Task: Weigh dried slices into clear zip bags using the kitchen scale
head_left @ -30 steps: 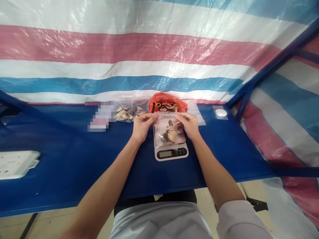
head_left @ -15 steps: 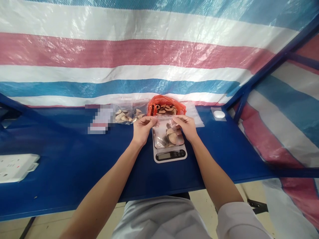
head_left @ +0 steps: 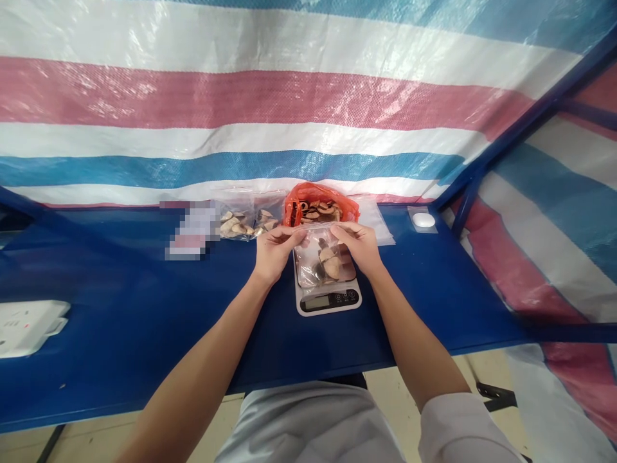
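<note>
A clear zip bag (head_left: 313, 260) with several dried slices (head_left: 330, 263) inside is stretched between my hands over a white kitchen scale (head_left: 329, 308). My left hand (head_left: 274, 252) pinches the bag's top left corner, thumb against fingers. At the top right my right hand (head_left: 355, 244) pinches the same edge. The bag's lower part hangs in front of the scale's shiny plate; whether it rests on it I cannot tell. Just behind my hands stands an open red plastic bag (head_left: 295, 204) holding many brown dried slices (head_left: 322, 211).
Two filled clear bags (head_left: 236, 224) lie left of the red bag, beside a blurred-out paper (head_left: 197, 225). Flat clear bags (head_left: 378, 222) lie right of it. A white oval object (head_left: 423, 220) sits further right. A white power strip (head_left: 31, 328) is at the blue table's (head_left: 144, 334) left edge.
My right hand has slid slightly left along the bag's top edge. The slices in the bag have shifted a little. The camera view has moved slightly.
</note>
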Demonstrator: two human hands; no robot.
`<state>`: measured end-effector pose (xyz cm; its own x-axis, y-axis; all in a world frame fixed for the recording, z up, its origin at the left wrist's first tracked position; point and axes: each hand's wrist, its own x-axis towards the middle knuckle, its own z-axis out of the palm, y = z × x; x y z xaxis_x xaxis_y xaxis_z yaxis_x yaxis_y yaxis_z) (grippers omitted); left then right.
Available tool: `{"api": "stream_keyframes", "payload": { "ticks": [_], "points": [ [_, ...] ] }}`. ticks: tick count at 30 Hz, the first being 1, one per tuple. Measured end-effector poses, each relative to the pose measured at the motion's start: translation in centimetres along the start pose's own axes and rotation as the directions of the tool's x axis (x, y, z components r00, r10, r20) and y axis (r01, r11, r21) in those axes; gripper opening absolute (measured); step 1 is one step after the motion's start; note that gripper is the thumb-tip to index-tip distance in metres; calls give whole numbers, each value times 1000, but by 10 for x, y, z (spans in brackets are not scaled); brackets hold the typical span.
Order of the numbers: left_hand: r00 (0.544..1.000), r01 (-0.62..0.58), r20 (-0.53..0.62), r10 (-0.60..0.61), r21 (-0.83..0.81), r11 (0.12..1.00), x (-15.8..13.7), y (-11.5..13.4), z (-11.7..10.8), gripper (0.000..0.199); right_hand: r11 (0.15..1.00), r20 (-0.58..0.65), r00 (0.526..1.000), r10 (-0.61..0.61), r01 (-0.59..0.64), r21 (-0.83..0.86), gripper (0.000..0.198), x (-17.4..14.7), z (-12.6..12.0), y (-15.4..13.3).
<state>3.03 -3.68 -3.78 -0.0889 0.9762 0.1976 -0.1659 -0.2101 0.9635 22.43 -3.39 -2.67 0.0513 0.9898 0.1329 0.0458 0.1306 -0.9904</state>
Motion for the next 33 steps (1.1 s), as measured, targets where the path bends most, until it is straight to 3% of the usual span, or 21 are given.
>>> {"api": "stream_keyframes", "payload": {
  "ticks": [13, 24, 33],
  "points": [
    [996, 26, 80, -30, 44, 999, -2, 5, 2, 32, 1000, -35, 999, -23, 24, 15, 34, -6, 6, -3],
    [989, -8, 150, 16, -53, 999, -4, 6, 2, 23, 995, -63, 993, -97, 99, 32, 38, -8, 7, -3],
    [993, -65, 105, 60, 44, 997, -5, 3, 5, 21, 994, -52, 993, -105, 107, 34, 31, -9, 6, 2]
  ]
}}
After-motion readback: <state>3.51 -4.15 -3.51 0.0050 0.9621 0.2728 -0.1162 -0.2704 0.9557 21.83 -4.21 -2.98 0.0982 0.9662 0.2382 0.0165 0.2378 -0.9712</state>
